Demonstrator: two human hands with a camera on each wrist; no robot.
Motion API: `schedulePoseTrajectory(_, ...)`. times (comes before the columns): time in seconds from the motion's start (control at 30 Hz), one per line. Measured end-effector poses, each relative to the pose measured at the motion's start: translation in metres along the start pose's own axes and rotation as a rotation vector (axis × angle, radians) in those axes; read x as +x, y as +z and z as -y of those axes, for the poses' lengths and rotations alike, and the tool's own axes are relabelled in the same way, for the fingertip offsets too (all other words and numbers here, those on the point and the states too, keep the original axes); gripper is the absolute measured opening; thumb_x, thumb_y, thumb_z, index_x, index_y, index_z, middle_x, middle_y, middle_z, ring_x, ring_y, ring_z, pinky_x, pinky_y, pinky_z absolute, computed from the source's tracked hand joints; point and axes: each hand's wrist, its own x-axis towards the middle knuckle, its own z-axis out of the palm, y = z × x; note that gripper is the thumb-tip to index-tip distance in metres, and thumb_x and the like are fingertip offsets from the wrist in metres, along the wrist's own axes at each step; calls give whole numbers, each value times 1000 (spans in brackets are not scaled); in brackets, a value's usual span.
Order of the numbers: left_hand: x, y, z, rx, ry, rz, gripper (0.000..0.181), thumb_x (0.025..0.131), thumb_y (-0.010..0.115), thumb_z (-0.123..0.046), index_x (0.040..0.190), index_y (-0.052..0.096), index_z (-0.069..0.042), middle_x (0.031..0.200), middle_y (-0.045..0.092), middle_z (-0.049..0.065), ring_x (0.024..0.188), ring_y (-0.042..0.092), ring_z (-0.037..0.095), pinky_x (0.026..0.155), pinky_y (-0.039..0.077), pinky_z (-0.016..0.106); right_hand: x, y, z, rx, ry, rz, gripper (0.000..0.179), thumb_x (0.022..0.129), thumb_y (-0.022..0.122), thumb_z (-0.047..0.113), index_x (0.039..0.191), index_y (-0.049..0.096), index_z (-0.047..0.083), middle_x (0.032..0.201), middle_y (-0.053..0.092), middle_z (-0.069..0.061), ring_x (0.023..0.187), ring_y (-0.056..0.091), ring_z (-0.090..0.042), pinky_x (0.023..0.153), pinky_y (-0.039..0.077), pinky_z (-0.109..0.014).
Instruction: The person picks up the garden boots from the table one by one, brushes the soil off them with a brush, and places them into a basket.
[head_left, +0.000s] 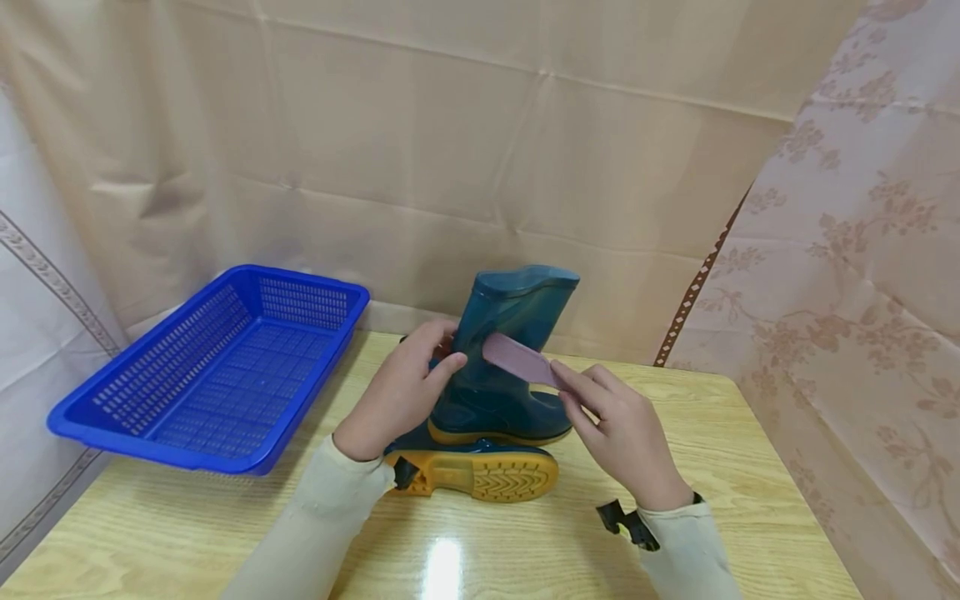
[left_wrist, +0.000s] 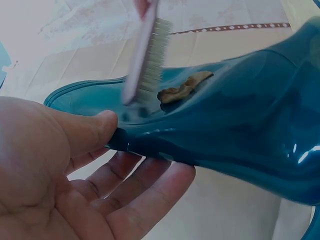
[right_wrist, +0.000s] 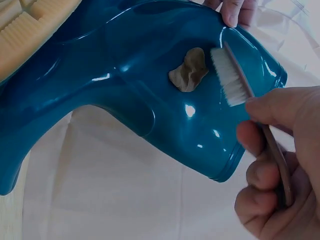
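Note:
A teal rain boot [head_left: 517, 312] with a yellow sole stands upright on the table. My left hand [head_left: 401, 383] grips the back of its shaft, thumb on one side and fingers on the other. My right hand [head_left: 626, 429] holds a pale pink brush [head_left: 521, 362] by its handle, the head against the shaft. White bristles [right_wrist: 230, 77] face the boot in the right wrist view. Beside them a crumpled brown patch [right_wrist: 190, 70] sits on the shaft. In front, a second boot lies on its side, its yellow sole [head_left: 513, 477] toward me.
To the left is a blue plastic basket [head_left: 247, 367] with slotted sides. The light wooden table [head_left: 675, 550] meets a beige cloth [head_left: 420, 167] at the back and a floral cloth [head_left: 885, 333] on the right.

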Motion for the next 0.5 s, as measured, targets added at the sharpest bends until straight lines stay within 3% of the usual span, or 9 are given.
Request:
schedulePoseTrajectory(0.13,0,1,-1,6,2,-1,30,109,55,-25,138,56,-16,117,62,2,103,59,20,92,53,44,1,-1,2,24,-44,-3,50,86,81,-2,133,72,14,91,65,4,66,45,-4,52,39,-20)
schedulePoseTrajectory(0.5,-1,1,-2,1,7,-12,29,108,56,-25,136,57,-18,117,63,1,103,60,20,91,53,45,0,-2,1,2,-47,11,48,87,81,1,133,72,14,89,63,4,59,39,-2,49,35,-19)
